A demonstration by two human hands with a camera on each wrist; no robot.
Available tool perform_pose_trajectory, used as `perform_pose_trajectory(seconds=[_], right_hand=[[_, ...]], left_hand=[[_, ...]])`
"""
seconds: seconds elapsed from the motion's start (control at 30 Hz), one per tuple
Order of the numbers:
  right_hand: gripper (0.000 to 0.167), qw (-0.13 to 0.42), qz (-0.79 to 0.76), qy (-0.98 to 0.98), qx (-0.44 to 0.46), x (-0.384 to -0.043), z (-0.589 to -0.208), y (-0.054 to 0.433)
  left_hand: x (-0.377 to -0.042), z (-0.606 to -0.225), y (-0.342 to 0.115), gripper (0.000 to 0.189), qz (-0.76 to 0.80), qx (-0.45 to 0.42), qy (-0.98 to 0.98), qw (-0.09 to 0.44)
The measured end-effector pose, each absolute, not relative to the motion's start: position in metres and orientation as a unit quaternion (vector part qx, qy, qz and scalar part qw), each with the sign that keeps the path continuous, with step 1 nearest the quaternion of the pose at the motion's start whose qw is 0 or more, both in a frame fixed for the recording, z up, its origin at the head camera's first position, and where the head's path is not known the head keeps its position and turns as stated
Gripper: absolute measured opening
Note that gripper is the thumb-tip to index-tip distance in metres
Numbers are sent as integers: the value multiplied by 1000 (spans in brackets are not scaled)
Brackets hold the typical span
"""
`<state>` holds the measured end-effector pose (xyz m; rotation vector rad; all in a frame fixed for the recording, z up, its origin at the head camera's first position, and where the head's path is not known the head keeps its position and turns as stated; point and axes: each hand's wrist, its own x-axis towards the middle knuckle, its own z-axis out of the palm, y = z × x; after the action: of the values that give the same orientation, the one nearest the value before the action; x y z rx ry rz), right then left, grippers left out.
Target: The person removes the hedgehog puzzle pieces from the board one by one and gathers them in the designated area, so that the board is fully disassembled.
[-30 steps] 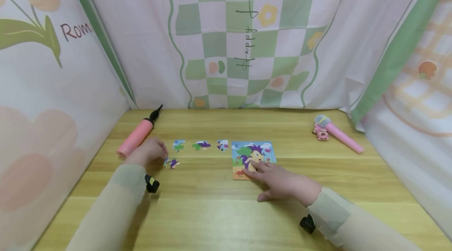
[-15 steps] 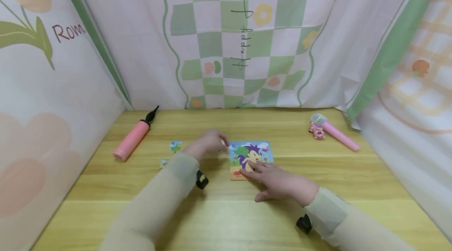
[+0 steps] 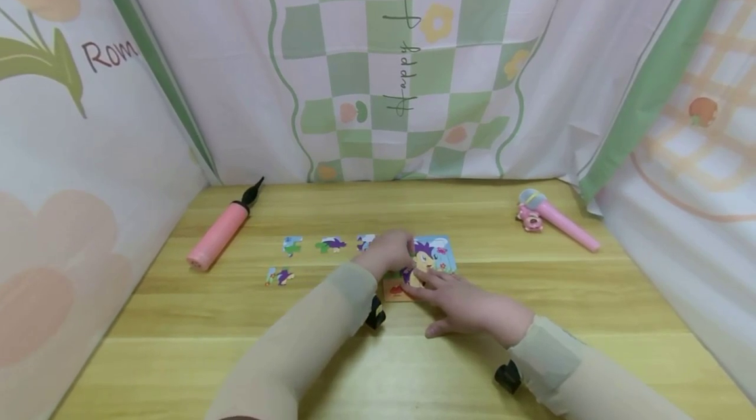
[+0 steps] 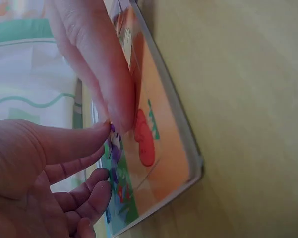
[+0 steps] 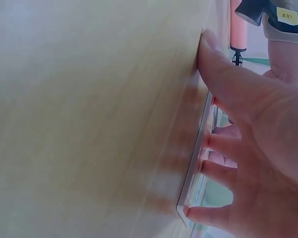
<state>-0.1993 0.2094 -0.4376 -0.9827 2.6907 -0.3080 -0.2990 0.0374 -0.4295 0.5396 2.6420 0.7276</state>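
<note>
A square jigsaw puzzle [image 3: 397, 290] with a purple-haired cartoon hedgehog lies mid-table, partly covered by both hands. My left hand [image 3: 390, 252] is over its upper left part; in the left wrist view the thumb [image 4: 84, 141] and fingertips reach the puzzle surface, with a gap between them. My right hand [image 3: 472, 305] rests spread from the right, fingers on the puzzle, thumb down on the table. Loose puzzle pieces lie to the left: a green-and-blue one [image 3: 292, 245], a purple-and-green one [image 3: 333, 245], a part-hidden one [image 3: 365, 242], and joined-looking ones [image 3: 279, 276] below.
A pink hand pump [image 3: 218, 236] with a black nozzle lies at the left. At the back right is a pink toy microphone [image 3: 567, 226] with a small pink figure [image 3: 529, 218] beside it. Printed curtains [image 3: 378, 79] enclose the wooden table's back and sides.
My left hand has moved right, from the lower row of loose pieces past the upper row and onto the puzzle. The right hand has stayed in place on it.
</note>
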Motion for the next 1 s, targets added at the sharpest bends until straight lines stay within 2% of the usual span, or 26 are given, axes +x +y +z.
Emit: perform_pose_trajectory(seconds=[0.37, 1.0], right_hand=[[83, 126, -127, 921, -347, -195, -436, 208], [77, 142, -176, 929, -292, -192, -438, 210]], left_hand=[[-299, -428, 41, 15, 255, 176, 932, 188], [-298, -430, 41, 16, 250, 176, 934, 185]])
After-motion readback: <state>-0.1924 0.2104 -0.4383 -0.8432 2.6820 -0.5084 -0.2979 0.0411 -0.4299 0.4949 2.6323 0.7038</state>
